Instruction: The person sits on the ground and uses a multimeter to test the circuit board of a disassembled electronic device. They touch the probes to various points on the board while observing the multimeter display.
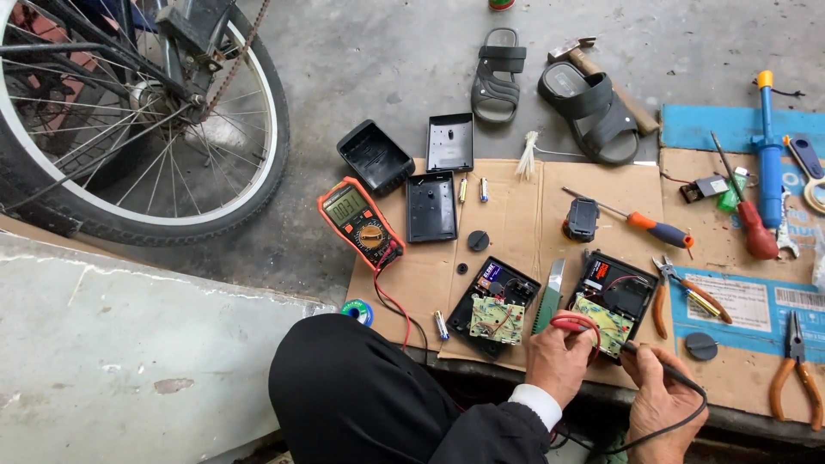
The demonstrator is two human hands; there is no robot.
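Note:
My left hand (559, 357) grips a red probe (574, 323), and my right hand (660, 399) holds a black probe (640, 352) like a pen. Both probe tips rest on the green circuit board (605, 324) inside an open black case (617, 292) on the cardboard sheet (516, 219). A second open black case with its own green board (497, 318) lies just left of it, with a green utility knife (548, 296) between the two. A red lead (391, 301) runs to an orange multimeter (361, 222) at the cardboard's left edge.
Black case covers (375, 155) (450, 142) (430, 206), loose batteries (464, 189), an orange-handled screwdriver (657, 228), pliers (666, 296) (795, 378), a blue suction tool (767, 155) and a solder spool (357, 311) lie around. A bicycle wheel (258, 172) stands at left, sandals (498, 73) (593, 107) behind.

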